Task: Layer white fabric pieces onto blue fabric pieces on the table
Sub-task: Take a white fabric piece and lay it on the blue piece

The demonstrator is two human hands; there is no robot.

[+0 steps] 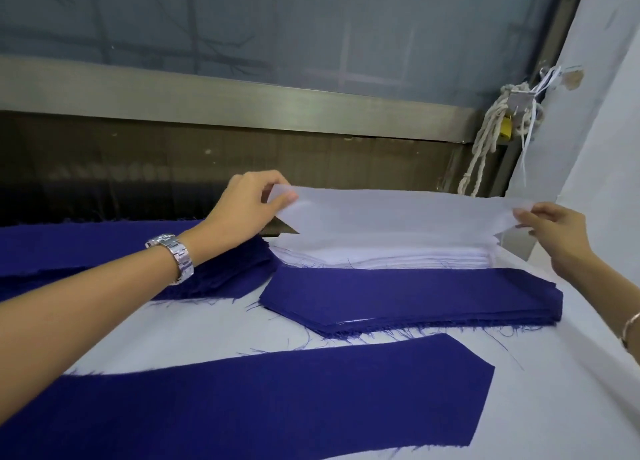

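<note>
Two pinches, my left hand (252,200) and right hand (554,231), hold the sheer white fabric strip (398,213) taut; I aim squarely for six o'clock's pointed blue fabric piece (277,400).

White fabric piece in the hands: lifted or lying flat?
Lifted: left hand and right hand pinch the white fabric piece by its ends above the white stack.

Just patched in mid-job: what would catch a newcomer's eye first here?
The thin white piece held up at centre, pinched at its ends by the left hand and right hand, above the white stack. Next, the single blue piece lying flat nearest the camera, with a blue stack just behind it.
</note>
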